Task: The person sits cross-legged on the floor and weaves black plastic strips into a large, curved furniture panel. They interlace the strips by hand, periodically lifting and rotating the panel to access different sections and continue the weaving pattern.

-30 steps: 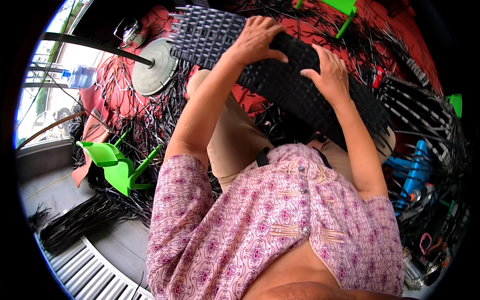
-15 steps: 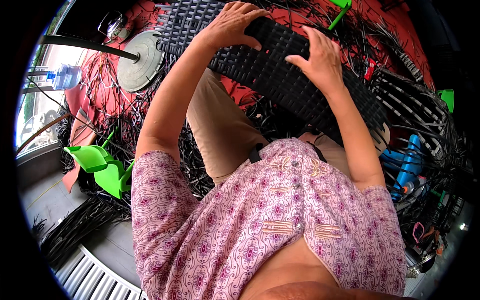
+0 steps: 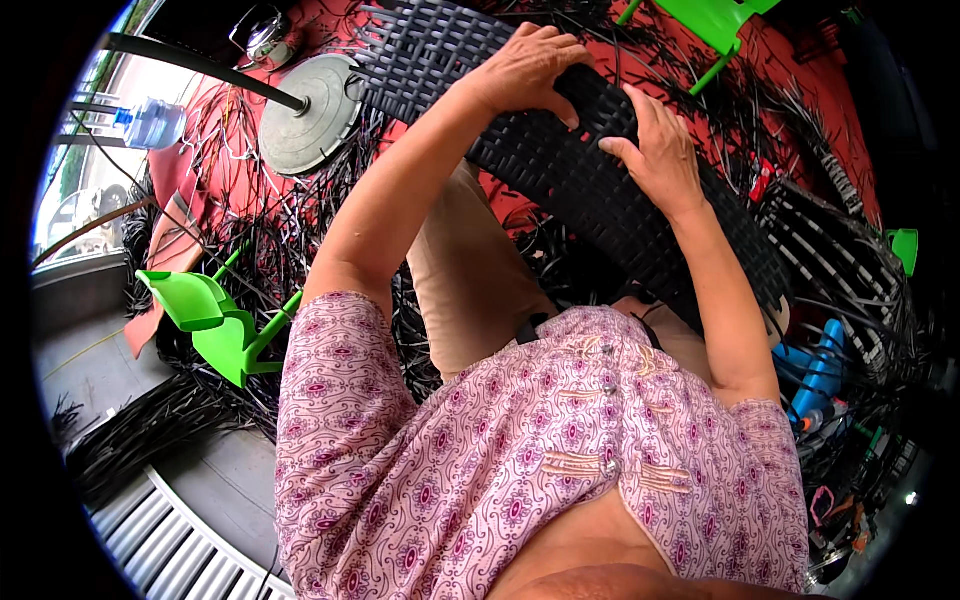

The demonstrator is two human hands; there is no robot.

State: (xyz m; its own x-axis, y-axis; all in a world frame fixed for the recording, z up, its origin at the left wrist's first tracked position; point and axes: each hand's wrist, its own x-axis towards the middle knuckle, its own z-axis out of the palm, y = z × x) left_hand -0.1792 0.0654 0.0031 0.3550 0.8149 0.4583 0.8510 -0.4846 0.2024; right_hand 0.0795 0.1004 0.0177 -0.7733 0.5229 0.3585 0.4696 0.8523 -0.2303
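Observation:
A long, curved panel of black woven plastic strips slants across my lap, with loose strip ends fringing its far left end. On its upper side lies my left hand, fingers bent over the far edge and thumb pressed to the weave. Just to the right, my right hand grips the same edge, thumb pointing toward the left one. A small gap in the weave shows between the two thumbs. What the fingertips do beyond the edge is hidden.
Loose black strips litter the red floor. A green plastic chair stands left, another green chair at the back. Beyond are a round grey stand base, a kettle and a water bottle. A blue tool-like object lies right.
My hands are closer together along the panel's edge, the left having shifted right. The whole view has swung slightly, so the surroundings sit further right.

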